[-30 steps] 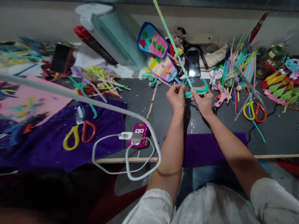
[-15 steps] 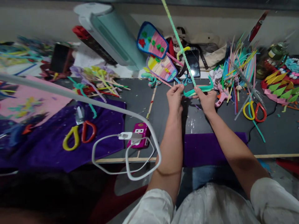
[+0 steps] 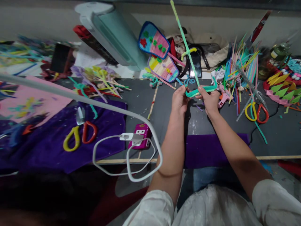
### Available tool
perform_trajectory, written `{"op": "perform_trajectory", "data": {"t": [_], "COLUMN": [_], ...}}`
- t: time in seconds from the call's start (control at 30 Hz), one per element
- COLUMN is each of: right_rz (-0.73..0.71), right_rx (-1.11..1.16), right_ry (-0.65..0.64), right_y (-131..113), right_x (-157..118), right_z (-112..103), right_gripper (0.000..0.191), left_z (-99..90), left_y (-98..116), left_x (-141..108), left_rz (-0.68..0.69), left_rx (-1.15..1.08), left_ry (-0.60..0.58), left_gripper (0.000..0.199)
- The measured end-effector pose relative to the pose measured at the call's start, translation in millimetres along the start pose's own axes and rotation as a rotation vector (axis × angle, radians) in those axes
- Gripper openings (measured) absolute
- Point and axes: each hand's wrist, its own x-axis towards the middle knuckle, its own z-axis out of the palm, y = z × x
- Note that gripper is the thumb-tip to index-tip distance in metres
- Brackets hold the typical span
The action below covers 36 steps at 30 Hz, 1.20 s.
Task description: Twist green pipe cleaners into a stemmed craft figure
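Observation:
My left hand [image 3: 180, 99] pinches the left end of a bent teal pipe-cleaner piece [image 3: 208, 88] above the grey table. My right hand [image 3: 210, 99] has its fingers closed on the middle of the same piece. From between the hands a long light-green stem [image 3: 188, 51] rises up and slightly left, with a small yellow curl [image 3: 193, 49] crossing it or lying behind it; which one I cannot tell. The right end of the teal piece bends upward. Just right of my right hand lies a pink glue gun [image 3: 224, 97].
Two striped pipe-cleaner shapes [image 3: 154, 40] lie behind my hands. Red-and-yellow scissors [image 3: 256, 112] and a pipe-cleaner bundle [image 3: 242, 67] are at right. A white cable [image 3: 131, 114] loops at left over a magenta socket block [image 3: 140, 143]. Purple cloth [image 3: 211, 150] lies at the front edge.
The long green stem has swung to the right at its top and now stands lower in view. My left hand has moved slightly right; the teal piece has shifted a little right too.

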Motion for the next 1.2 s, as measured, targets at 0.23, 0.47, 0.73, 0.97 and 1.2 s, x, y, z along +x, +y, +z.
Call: {"op": "perform_trajectory", "data": {"t": [0.23,0.47,0.73,0.97,1.2], "right_rz": [-0.054,-0.175,-0.212,-0.106,0.021], "right_rx": [-0.083,-0.15,-0.17,-0.098,0.004], "right_ry": [0.009,-0.025,-0.061,-0.032,-0.014], "right_y": [-5,-9,-3,-7,-4], "right_x": [-5,-15,-15,-10,-1], "right_z": [0,3,0,1,0], "right_gripper": [0.034,0.031,0.033,0.031,0.032], "left_z": [5.7,4.4,3.3,-4.0,-8.1], "left_y": [-4,-7,-4,-7,1], "left_x": [-3,-1,-4,4,9], "left_rz": [0.252,0.611,0.63,0.477,0.139], "left_rx": [0.16,0.497,0.505,0.299,0.102], "left_ry": [-0.005,0.223,0.255,0.195,0.047], "left_gripper": [0.028,0.028,0.027,0.038,0.034]}}
